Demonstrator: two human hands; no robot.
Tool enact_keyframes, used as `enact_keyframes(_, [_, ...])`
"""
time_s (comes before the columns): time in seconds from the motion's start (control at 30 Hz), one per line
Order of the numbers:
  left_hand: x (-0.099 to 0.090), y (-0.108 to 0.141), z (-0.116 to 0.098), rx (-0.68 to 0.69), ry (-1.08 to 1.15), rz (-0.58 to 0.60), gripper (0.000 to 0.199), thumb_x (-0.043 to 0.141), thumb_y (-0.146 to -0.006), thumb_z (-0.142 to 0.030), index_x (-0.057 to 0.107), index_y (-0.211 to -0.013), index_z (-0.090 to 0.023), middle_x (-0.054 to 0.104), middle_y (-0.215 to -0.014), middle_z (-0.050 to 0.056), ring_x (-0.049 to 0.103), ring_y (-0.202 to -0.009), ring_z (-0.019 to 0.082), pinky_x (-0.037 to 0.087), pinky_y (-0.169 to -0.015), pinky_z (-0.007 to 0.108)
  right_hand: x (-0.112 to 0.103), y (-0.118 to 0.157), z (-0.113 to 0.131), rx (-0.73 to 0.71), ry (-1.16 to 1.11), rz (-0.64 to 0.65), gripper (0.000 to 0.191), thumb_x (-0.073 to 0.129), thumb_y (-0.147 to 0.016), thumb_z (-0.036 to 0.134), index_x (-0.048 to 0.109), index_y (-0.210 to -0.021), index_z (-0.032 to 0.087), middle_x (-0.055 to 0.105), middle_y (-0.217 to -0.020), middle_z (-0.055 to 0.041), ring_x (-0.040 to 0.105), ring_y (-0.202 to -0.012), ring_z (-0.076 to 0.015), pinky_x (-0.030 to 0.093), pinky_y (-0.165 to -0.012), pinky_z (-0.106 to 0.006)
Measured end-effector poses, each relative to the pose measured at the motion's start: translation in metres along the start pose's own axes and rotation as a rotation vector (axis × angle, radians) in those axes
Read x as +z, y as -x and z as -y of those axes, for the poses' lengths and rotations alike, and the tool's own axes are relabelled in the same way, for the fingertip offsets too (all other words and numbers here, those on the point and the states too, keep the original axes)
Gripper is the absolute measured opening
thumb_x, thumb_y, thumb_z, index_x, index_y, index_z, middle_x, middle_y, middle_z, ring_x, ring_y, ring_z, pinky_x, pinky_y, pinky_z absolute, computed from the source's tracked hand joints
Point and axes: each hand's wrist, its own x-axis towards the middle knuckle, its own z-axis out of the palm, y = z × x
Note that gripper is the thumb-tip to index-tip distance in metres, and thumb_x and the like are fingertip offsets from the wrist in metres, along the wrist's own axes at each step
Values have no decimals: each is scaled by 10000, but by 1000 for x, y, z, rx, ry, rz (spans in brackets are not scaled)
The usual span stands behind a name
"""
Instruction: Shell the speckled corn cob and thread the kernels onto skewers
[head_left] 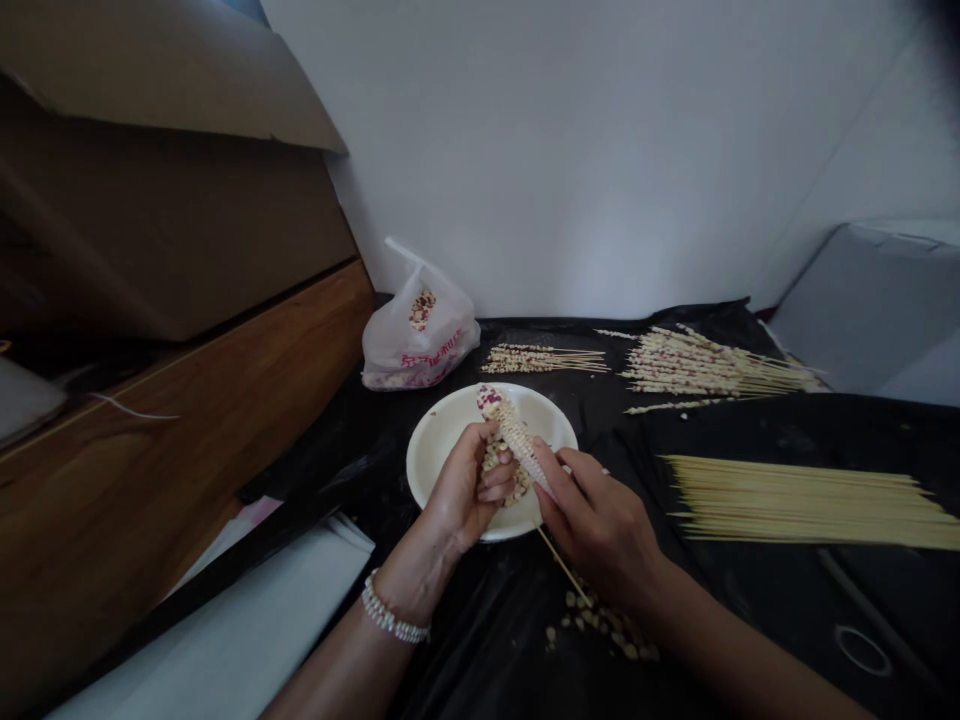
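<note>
1. Leftmost, reading a clock face centred on the bowl [442, 430], a cardboard box [165, 210] is standing at ten o'clock, and a wooden board [225, 405] is running along below it.
2. At eight o'clock a folded white sheet [262, 610] is lying near the left forearm.
3. At eleven o'clock a tied plastic bag [420, 345] is resting just beyond the rim, with kernels showing through it.
4. The left hand [465, 490] is reaching in over the bowl from about seven o'clock, its fingers curling narrowly against the corn cob [514, 430]; whether they are also gripping it, I cannot tell.
5. The cob is slanting above the bowl, its tip pointing toward eleven and bearing dark-red and pale kernels.
6. At one o'clock a small bundle of kernel-threaded skewers [540, 358] is lying on the black sheet [480, 625].
7. A thin stick [562, 565] is slanting out toward five o'clock, partly hidden.
8. The right hand [604, 525], coming in from four o'clock, is holding the cob's lower end, fingers closing round it.
9. Loose kernels [619, 635] are lying between four and five o'clock.
10. At two o'clock a larger pile of threaded skewers [697, 365] is spreading out; at three, bare sticks [795, 500] are lying side by side.
</note>
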Motion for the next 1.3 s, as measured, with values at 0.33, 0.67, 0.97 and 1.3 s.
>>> enact_keyframes(0.33, [0, 1, 2, 34, -86, -116, 96, 513, -793, -242, 460, -753, -172, 443, -564, -48, 209, -355, 10, 113, -360, 129, -5, 0, -1, -114, 31, -24, 372, 534, -948, 97, 575, -1314, 50, 693, -1018, -158, 635, -754, -211, 545, -637, -317])
enact_keyframes(0.67, [1, 5, 4, 90, -175, -12, 190, 533, -824, -289, 509, -694, -152, 419, -533, -49, 177, -369, 12, 121, -357, 145, 0, 1, 2, 184, -274, 22, 461, 510, -982, 198, 471, -1441, 172, 654, -1075, -122, 700, -862, -206, 609, -702, -306])
enact_keyframes(0.97, [-2, 3, 3, 175, -299, 2, 62, 626, -698, -113, 591, -733, -152, 433, -523, -75, 213, -369, 16, 138, -369, 157, -1, -5, -2, 381, -465, 6, 370, 527, -969, 193, 572, -1325, 102, 683, -1039, -127, 685, -961, -224, 587, -845, -345])
enact_keyframes(1.3, [-3, -4, 5, 392, -320, -139, 170, 731, -795, -266, 766, -925, -163, 747, -1077, 96, 637, -1073, 200, 491, -801, 237, 2, -2, -8, 360, -345, -28, 412, 525, -963, 201, 532, -1375, 210, 637, -1081, -106, 666, -977, -242, 594, -814, -382])
